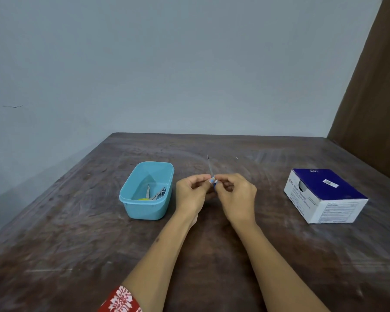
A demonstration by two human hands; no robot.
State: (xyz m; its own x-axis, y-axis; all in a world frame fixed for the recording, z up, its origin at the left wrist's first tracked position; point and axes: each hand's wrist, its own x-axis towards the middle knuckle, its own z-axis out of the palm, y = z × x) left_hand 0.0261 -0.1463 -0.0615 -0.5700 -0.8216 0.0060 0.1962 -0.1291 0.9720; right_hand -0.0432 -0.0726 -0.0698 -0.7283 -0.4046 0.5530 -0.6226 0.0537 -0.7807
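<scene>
One thin metal tool (pixel 209 167) stands above the middle of the worktop (pixel 77 244). Its long axis is nearly upright, with the tip pointing up and far, leaning slightly left. Two hands meet at its lower end, where one small blue-and-white piece (pixel 214 182) sits. The left hand (pixel 190 192) and right hand (pixel 236 194) each keep a narrow grip, pinching there. One teal tub (pixel 131 188) on the left holds a few metal tools (pixel 155 193). One alcohol swab box (pixel 324 194) sits on the right.

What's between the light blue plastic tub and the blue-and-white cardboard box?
In the head view, the left hand and right hand meet there, pinching a thin metal tool above the brown wooden table.
</scene>
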